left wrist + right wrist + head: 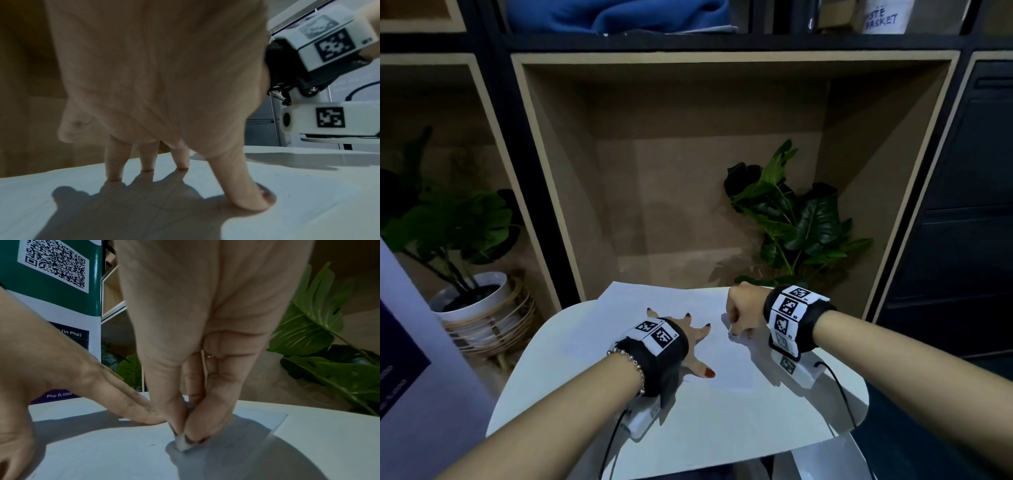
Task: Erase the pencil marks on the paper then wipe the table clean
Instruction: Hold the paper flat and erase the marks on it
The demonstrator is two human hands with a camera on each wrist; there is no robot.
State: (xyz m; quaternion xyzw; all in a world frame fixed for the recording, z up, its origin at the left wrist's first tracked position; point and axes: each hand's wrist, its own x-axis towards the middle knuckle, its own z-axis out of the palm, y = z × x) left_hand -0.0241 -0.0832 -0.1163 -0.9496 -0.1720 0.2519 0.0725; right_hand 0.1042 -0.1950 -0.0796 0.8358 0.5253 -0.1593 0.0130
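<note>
A: Your left hand [686,330] lies on the paper [722,394] with the fingers spread and straight, and the left wrist view shows fingertips [147,168] and thumb pressing down on the sheet. That grip is there to pin the paper, I'd judge, so it doesn't slide or crumple under the rubbing.

B: And your right hand [743,313]?

A: Just right of the left hand, on the same sheet. Its grip is a tight pinch: thumb and fingers are pressed together around a small white eraser [182,445], whose tip touches the paper. You hold it low and nearly upright, which likely lets you bear down on one small spot.

B: Where are the pencil marks?

A: Faint. The right wrist view shows a few thin traces on the paper around the eraser, and the left wrist view shows light lines under the left hand's shadow. How much remains I cannot tell.

B: And the paper itself?

A: It lies flat on the white counter [527,387], with its far corner jutting past the counter's back edge toward the plant [796,219]. No cloth for wiping shows anywhere around the paper, so you look to be in the erasing step, with the wiping not yet begun.
</note>
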